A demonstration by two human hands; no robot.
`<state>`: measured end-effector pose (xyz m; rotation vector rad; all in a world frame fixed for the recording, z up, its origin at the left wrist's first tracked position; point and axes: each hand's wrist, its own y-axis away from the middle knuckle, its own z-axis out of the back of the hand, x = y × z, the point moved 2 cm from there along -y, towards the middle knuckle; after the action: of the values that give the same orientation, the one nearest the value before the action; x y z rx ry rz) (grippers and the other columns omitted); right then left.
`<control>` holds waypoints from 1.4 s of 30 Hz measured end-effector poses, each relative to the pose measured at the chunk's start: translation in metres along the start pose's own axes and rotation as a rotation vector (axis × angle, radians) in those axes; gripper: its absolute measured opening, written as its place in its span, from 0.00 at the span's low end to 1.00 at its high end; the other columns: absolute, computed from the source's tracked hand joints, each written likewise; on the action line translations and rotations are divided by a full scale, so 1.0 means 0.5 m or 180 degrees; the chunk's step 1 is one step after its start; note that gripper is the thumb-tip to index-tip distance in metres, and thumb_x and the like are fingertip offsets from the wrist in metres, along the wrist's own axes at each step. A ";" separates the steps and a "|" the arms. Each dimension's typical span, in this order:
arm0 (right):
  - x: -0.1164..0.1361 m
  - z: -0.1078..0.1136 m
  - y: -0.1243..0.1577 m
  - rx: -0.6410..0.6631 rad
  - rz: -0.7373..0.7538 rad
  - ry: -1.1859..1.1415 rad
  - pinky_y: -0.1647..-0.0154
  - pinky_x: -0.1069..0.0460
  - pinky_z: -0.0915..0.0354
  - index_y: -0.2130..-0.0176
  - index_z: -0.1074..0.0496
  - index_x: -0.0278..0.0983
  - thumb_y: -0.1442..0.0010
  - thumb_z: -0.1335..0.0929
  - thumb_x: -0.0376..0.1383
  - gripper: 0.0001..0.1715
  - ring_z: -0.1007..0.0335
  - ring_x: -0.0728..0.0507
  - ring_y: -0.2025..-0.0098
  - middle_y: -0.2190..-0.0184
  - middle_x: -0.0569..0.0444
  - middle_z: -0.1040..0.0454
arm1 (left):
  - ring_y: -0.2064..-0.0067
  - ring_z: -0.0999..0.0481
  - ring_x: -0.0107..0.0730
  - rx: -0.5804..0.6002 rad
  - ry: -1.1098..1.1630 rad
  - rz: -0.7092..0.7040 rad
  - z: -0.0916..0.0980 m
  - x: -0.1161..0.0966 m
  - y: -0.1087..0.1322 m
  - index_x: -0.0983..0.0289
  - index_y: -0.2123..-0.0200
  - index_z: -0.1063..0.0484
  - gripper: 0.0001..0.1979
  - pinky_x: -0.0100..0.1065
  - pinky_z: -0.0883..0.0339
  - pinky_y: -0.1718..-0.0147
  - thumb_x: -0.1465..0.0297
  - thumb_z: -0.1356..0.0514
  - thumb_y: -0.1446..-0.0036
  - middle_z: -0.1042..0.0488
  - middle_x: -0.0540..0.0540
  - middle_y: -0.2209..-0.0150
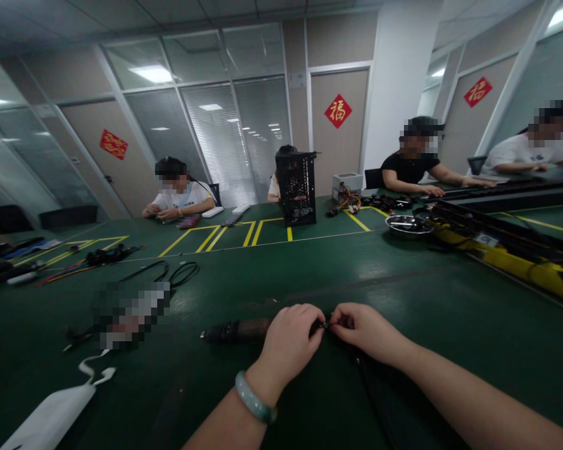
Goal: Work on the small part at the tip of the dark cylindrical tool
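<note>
My left hand (291,340), with a pale green bangle on its wrist, is closed around the end of a dark rod-like tool (237,330) that lies on the green table (403,294). My right hand (363,328) meets it fingertip to fingertip, pinching a small dark part (327,324) between the two hands. What the small part is I cannot make out. A dark cable (370,387) runs from under my right hand towards me.
A white pouch (51,415) and black cables (169,272) lie at the left. A black open computer case (298,187) stands mid-table, a metal bowl (408,225) and a yellow-and-black rail (507,250) at the right. Several seated people work at the far side.
</note>
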<state>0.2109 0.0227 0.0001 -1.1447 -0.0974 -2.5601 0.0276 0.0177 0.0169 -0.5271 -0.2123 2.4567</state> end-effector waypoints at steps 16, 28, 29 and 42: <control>-0.005 -0.003 -0.001 0.0011 0.0011 -0.0052 0.72 0.56 0.41 0.66 0.26 0.37 0.43 0.32 0.35 0.05 0.32 0.48 0.71 0.72 0.57 0.25 | 0.56 0.29 0.36 -0.0093 0.0034 0.0006 -0.001 0.002 0.001 0.57 0.58 0.31 0.10 0.38 0.38 0.55 0.74 0.42 0.43 0.27 0.48 0.58; -0.006 -0.003 0.001 0.0012 0.0044 -0.0065 0.72 0.57 0.41 0.66 0.26 0.37 0.43 0.32 0.35 0.05 0.32 0.49 0.71 0.73 0.57 0.26 | 0.56 0.29 0.37 -0.0121 0.0136 -0.0031 -0.003 0.002 0.000 0.58 0.61 0.30 0.04 0.39 0.38 0.55 0.71 0.41 0.40 0.27 0.49 0.58; -0.006 -0.003 0.001 0.0010 0.0040 -0.0064 0.72 0.57 0.41 0.66 0.26 0.37 0.42 0.32 0.35 0.05 0.32 0.49 0.71 0.72 0.57 0.26 | 0.55 0.29 0.37 -0.0123 0.0125 -0.0033 -0.003 0.002 0.000 0.58 0.61 0.30 0.04 0.40 0.38 0.55 0.71 0.42 0.40 0.27 0.50 0.57; -0.011 -0.004 -0.002 -0.0050 0.0083 0.0033 0.72 0.57 0.41 0.67 0.26 0.37 0.44 0.32 0.34 0.04 0.32 0.49 0.71 0.73 0.58 0.27 | 0.55 0.30 0.35 -0.0093 0.0032 -0.0116 -0.006 0.003 -0.001 0.57 0.60 0.31 0.06 0.37 0.39 0.55 0.72 0.41 0.41 0.28 0.47 0.58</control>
<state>0.2127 0.0247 -0.0052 -1.1309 -0.0599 -2.5480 0.0281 0.0194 0.0138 -0.5432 -0.2518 2.4184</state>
